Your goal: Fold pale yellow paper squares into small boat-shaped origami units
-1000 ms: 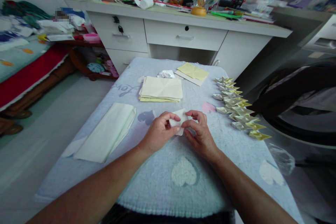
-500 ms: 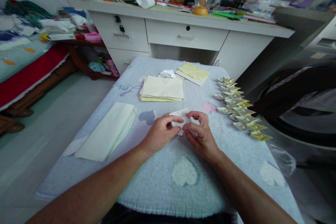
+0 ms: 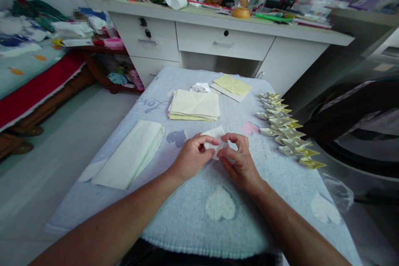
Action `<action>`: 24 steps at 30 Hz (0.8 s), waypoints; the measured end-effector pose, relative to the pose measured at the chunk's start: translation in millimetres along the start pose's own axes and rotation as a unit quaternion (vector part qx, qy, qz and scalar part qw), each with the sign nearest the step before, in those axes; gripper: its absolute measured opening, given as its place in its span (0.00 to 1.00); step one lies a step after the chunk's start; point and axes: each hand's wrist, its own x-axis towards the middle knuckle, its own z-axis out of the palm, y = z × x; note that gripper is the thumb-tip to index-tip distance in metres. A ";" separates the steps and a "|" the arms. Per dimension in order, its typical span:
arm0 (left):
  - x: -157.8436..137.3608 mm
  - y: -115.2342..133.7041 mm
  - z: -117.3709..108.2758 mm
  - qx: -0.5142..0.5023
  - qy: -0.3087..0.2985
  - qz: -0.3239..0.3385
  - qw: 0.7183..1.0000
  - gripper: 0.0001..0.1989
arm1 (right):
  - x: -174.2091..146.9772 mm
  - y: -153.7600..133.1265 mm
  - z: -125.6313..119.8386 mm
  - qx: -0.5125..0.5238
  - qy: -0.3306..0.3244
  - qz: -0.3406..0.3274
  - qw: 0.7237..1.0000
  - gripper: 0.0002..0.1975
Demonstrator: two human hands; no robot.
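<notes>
Between my two hands is a small folded piece of white paper (image 3: 215,134), raised just over the cloth-covered table. My left hand (image 3: 195,153) pinches its left side with thumb and forefinger. On the other side, the curled thumb and forefinger of my right hand (image 3: 239,158) grip its right edge; the fingers hide part of the folds. Beyond the hands lies a stack of cream and yellow paper sheets (image 3: 195,103). To the right stand several folded paper boats (image 3: 285,133) in a slanting row, white and yellow.
A folded white cloth or paper bundle (image 3: 131,156) lies on the left of the table. Crumpled white paper (image 3: 200,87) and yellow sheets (image 3: 232,84) lie at the back. A white desk (image 3: 224,45) with clutter stands behind; a front-loading machine (image 3: 349,133) is at the right.
The view has shifted slightly, so everything sits a little further right. Both hands keep their grip on the paper, with only slight finger movement at its right edge.
</notes>
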 end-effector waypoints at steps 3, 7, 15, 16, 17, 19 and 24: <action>-0.5 1.4 -0.5 0.015 -0.011 -0.001 1.000 0.09 | -0.2 -0.6 -0.8 -0.008 0.006 -0.001 1.000 0.14; -1.1 4.1 -2.0 0.011 -0.020 -0.019 1.000 0.11 | -0.4 -0.4 -1.9 -0.009 0.013 -0.007 1.000 0.14; 0.1 -1.8 -1.1 -0.040 -0.023 -0.024 0.999 0.14 | 1.2 -1.5 -1.9 -0.016 0.030 -0.021 0.999 0.14; 0.0 -2.5 -0.7 -0.047 -0.024 -0.024 0.998 0.14 | 1.2 -1.9 -2.1 -0.015 0.030 -0.022 0.999 0.14; -0.2 -2.9 -0.4 -0.053 -0.024 -0.025 0.998 0.13 | 1.2 -2.4 -2.4 -0.015 0.030 -0.023 0.999 0.14; -0.6 -2.8 0.2 -0.060 -0.025 -0.030 0.997 0.12 | 1.1 -3.3 -2.8 -0.018 0.028 -0.024 0.999 0.14; -0.9 -1.2 1.5 -0.064 -0.019 -0.041 0.997 0.10 | 1.0 -5.5 -2.5 -0.028 0.025 -0.035 0.999 0.15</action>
